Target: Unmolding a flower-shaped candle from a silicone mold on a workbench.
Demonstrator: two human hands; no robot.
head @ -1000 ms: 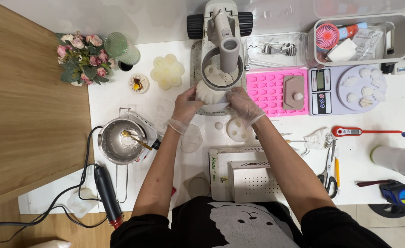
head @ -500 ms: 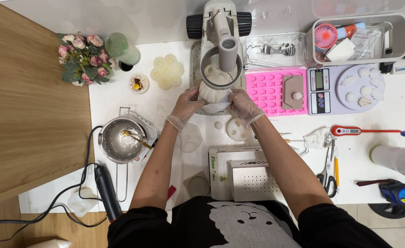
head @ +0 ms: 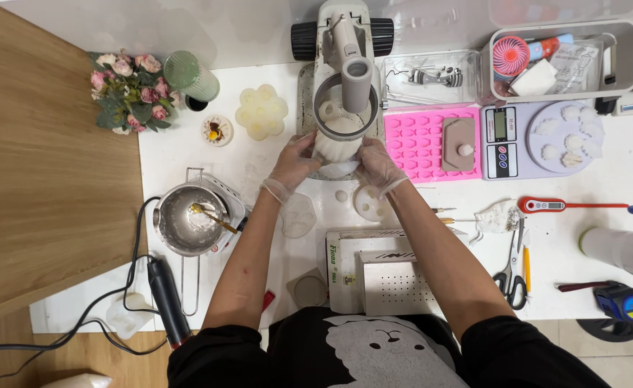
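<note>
Both my gloved hands hold a white ribbed cup-shaped mould (head: 336, 146) under the grey cylinder (head: 355, 85) of a white press machine (head: 342, 43). My left hand (head: 293, 164) grips its left side and my right hand (head: 374, 164) its right side. The mould stands on the machine's base, inside a metal ring. White wax-like pieces lie inside the ring behind the cylinder.
A steel pot with a spoon (head: 189, 219) stands left on a small burner. A pink silicone mould tray (head: 421, 140), a digital scale (head: 503, 140), a red thermometer (head: 546, 205), scissors (head: 512, 269), a white box (head: 381, 269), a flower pot (head: 126, 93) and a grey bin (head: 564, 61) surround me.
Both hands have stayed on the white mould under the machine; they shifted only slightly around it.
</note>
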